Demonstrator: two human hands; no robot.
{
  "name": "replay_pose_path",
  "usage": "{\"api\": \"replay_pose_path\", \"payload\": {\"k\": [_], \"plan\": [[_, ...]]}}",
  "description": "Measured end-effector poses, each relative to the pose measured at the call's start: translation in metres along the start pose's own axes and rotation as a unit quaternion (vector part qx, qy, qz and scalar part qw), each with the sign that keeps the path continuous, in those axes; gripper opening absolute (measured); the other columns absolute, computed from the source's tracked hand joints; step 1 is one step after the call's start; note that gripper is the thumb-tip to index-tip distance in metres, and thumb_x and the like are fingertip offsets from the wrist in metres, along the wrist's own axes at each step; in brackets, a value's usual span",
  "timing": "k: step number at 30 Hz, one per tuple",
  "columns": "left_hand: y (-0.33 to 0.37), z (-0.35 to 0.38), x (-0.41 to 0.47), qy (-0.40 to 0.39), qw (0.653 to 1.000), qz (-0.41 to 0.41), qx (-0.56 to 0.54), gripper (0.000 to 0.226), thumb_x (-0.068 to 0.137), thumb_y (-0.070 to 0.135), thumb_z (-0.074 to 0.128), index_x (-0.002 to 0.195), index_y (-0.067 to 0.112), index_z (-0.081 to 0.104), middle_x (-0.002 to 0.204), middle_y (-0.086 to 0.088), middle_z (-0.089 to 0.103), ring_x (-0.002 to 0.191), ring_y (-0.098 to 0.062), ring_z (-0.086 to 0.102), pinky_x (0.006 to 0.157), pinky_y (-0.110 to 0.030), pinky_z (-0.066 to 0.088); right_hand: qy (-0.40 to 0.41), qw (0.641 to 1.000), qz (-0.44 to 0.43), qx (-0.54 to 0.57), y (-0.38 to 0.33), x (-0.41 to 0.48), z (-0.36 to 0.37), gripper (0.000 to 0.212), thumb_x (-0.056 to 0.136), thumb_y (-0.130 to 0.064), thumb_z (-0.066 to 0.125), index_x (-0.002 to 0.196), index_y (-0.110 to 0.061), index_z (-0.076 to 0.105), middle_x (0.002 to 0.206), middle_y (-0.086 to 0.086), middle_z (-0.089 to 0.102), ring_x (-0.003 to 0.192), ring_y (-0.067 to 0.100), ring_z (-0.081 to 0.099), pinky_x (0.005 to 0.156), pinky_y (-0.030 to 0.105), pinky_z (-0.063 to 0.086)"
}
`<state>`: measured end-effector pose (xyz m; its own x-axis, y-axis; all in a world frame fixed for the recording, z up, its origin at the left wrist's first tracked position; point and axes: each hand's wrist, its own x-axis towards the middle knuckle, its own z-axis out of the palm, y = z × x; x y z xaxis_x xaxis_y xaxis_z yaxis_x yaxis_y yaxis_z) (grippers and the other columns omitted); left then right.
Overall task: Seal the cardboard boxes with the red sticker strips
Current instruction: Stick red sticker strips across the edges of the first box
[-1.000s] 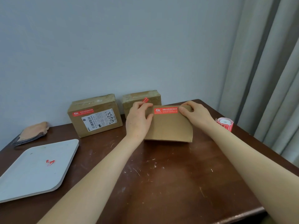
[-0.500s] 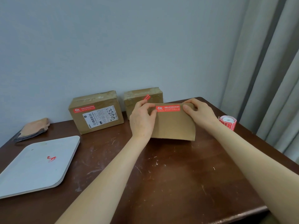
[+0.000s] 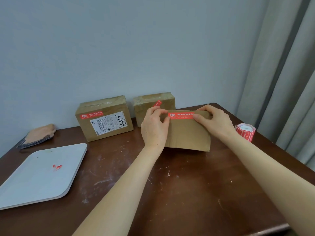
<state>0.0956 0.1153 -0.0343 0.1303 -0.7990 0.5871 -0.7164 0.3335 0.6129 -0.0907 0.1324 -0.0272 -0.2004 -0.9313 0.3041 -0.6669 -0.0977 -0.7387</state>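
Note:
A plain cardboard box [image 3: 189, 135] stands tilted toward me on the brown table [image 3: 170, 193]. A red sticker strip [image 3: 181, 115] lies along its top edge. My left hand [image 3: 155, 128] grips the box's left top corner, thumb at the strip's left end. At the right top corner my right hand [image 3: 214, 121] holds the box, its thumb pressing on the strip's right end. Two more boxes stand against the wall: one with a shipping label and a red strip [image 3: 104, 118], one with a small red strip [image 3: 153, 103] partly behind my left hand.
A roll of red stickers [image 3: 245, 132] stands at the table's right edge, near the grey curtain [image 3: 281, 82]. A white tray [image 3: 40, 174] with red scraps [image 3: 57, 167] lies at the left. A folded cloth [image 3: 39, 133] sits at the far left.
Both hands have stayed on the box's top corners; my thumbs have shifted slightly along the strip. The view has drifted a little.

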Motion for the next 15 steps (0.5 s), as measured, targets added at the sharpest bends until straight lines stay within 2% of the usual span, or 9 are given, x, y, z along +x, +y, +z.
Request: {"api": "replay_pose_path", "payload": {"k": [4,10,15], "plan": [[0.0013,0.0001,0.0007,0.008,1.0,-0.002,0.002,0.013,0.085,0.027,0.066,0.098,0.023,0.069,0.122,0.009,0.057,0.104,-0.009,0.057,0.078,-0.018,0.032,-0.003,1.0,-0.005,0.003,0.0009,0.0002,-0.0005,0.019,0.085,-0.049,0.06,0.1,-0.038,0.06,0.103,-0.01,0.06,0.098,0.016,0.056,0.084,0.04,0.048],[0.003,0.0034,0.0028,-0.003,1.0,-0.015,0.001,0.016,0.083,0.03,0.069,0.095,0.021,0.066,0.12,0.006,0.055,0.105,-0.012,0.056,0.077,-0.021,0.039,-0.002,1.0,-0.01,0.006,0.0005,-0.0004,-0.0015,0.02,0.086,-0.047,0.06,0.102,-0.035,0.062,0.102,-0.009,0.061,0.097,0.016,0.056,0.082,0.038,0.048],[0.005,0.0033,0.0055,-0.025,0.999,-0.032,-0.006,0.014,0.082,0.03,0.07,0.092,0.021,0.067,0.118,0.005,0.052,0.106,-0.012,0.053,0.077,-0.02,0.037,-0.002,1.0,-0.012,0.003,0.002,0.0,-0.0015,0.021,0.086,-0.048,0.06,0.102,-0.035,0.062,0.103,-0.009,0.061,0.097,0.016,0.057,0.082,0.038,0.049]]}}
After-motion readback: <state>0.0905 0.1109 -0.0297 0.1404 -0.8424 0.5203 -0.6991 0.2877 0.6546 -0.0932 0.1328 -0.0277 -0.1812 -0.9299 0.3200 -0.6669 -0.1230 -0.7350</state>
